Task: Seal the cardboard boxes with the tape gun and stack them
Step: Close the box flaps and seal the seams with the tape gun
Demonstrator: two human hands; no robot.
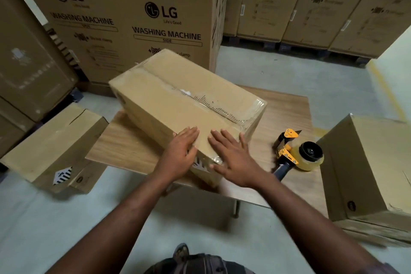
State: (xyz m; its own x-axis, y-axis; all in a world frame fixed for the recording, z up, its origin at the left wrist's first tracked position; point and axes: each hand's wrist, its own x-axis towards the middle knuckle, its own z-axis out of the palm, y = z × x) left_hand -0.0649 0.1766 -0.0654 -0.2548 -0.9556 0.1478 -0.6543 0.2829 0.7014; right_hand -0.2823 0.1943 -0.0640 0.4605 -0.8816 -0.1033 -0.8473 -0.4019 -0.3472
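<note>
Cardboard box [184,104], clear tape along its top seam: sits askew on the wooden bench [124,140]. I see my left hand [181,151] and right hand [233,158] side by side, both flat with fingers straight, pressing its near top edge. Yellow tape gun [295,153]: lies on the bench just right of the box, untouched. Second box [53,147]: floor, left. Third box [367,167]: right of the bench. LG washing machine cartons [133,18]: behind.

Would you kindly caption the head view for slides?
Left hand and right hand flat on the taped box, tape gun beside.
</note>
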